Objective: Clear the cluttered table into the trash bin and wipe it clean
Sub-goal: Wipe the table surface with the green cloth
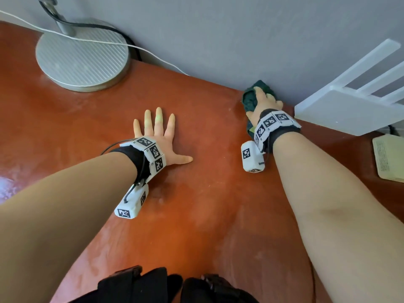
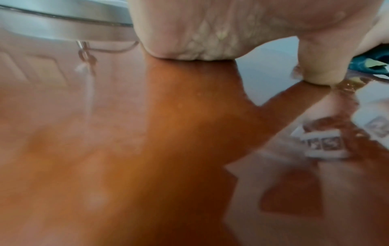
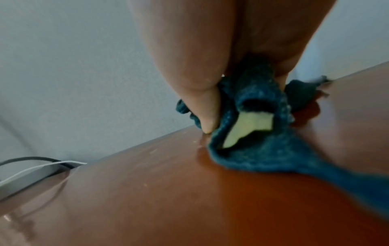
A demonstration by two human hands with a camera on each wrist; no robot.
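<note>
A dark green cloth (image 1: 251, 99) was pressed onto the reddish table (image 1: 196, 204) at the wall and gripped by the right hand (image 1: 265, 103). The left hand (image 1: 157, 136) was laid flat, fingers spread, holding nothing, near a lamp base (image 1: 83, 60).

Both bare forearms stretch forward over the desk (image 1: 196, 215), each wrist wrapped in a band of black-and-white marker tiles. The left hand (image 1: 158, 138) lies flat, palm down, four fingers straight and spread, thumb out to the right. From the left wrist view, the heel of the palm presses on the surface. The right hand (image 1: 263, 103) reaches farther, fingers bent over a dark green cloth (image 1: 249, 99), thumb (image 3: 207, 106) pressing its edge.
</note>
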